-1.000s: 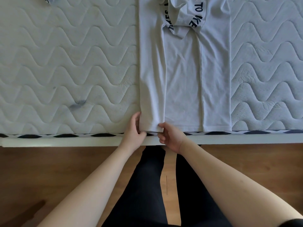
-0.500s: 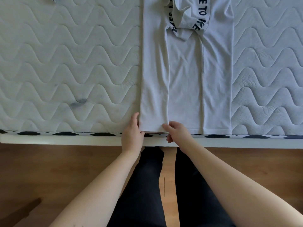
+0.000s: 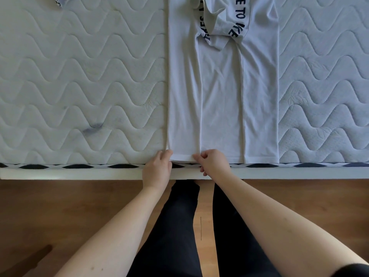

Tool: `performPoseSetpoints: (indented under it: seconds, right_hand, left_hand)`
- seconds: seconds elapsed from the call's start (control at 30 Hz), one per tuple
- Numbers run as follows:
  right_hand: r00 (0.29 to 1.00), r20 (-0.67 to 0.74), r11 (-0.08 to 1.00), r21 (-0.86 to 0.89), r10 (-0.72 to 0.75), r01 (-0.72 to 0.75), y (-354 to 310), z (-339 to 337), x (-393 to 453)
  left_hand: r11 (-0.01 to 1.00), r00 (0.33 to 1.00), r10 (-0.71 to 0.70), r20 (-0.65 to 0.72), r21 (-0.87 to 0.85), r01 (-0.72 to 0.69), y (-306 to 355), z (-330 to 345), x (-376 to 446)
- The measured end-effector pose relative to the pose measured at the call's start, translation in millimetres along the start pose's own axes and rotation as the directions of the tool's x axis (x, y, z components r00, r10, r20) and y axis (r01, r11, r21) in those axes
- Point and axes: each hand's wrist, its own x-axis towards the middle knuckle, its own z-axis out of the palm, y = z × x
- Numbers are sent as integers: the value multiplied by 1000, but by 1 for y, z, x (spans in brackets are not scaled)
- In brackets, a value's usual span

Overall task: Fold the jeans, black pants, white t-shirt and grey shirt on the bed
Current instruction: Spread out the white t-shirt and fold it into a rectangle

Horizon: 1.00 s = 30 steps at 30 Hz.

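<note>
Comparing with a second ago, I see little has moved: the white t-shirt (image 3: 221,92) still lies flat on the bed (image 3: 79,76), sides folded inward, lettered sleeves crossed far above my grip. My left hand (image 3: 157,168) and right hand (image 3: 213,161) keep pinching the near hem's left panel, so I judge the lengthwise fold comes next.

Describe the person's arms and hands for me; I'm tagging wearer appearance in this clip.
Both forearms are bare from wrist to the frame edge. The left hand and right hand wear no gloves, and no rings, watch or bracelets show. A dark sleeve edge appears at the right arm's upper end, bottom right corner. A couple of small marks dot the left forearm.
</note>
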Motion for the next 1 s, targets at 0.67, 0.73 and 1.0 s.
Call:
performPoseSetpoints:
  seconds: [0.67,0.73,1.0]
  right_hand:
    - [992,-105,996,51,-70,76,-21,-94,43]
    - [988,-105,990,71,-113,120,-29,-104,55]
    - [961,-169,966,97,-220,238,-61,-151,92]
  left_hand:
    - [961,952,275,-131,68,-268,50,-25,90]
    - [967,954,253,-164,74,-244,61,-27,111]
    - [977,981,148,-125,173,-125,98,-34,194]
